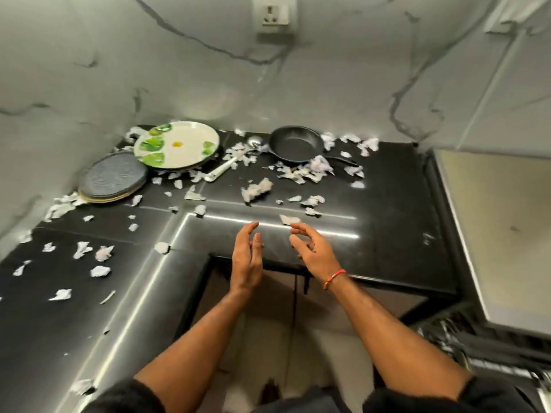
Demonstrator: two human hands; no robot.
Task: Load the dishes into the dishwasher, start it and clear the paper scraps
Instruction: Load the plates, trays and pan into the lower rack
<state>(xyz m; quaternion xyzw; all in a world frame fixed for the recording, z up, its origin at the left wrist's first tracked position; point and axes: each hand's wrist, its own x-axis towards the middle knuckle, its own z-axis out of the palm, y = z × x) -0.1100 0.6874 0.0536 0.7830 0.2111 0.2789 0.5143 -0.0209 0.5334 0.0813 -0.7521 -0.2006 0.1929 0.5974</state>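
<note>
Both hands hover over the front edge of the black L-shaped counter [387,210], holding nothing. My left hand [247,257] has straight fingers, palm facing right. My right hand [313,253] has loosely bent fingers, palm facing left. A white plate with green leaf print [177,149] leans on a stack of dark grey plates [113,178] at the back left corner. A black frying pan [298,143] sits at the back, and a ladle with a white handle [222,171] lies between plate and pan. Torn paper scraps [256,189] are scattered over the whole counter.
A marbled grey wall with a socket [275,14] rises behind the counter. At the lower right, a dishwasher rack [492,350] shows below a pale appliance side [504,234]. Cabinet doors [286,293] lie under the counter in front of me.
</note>
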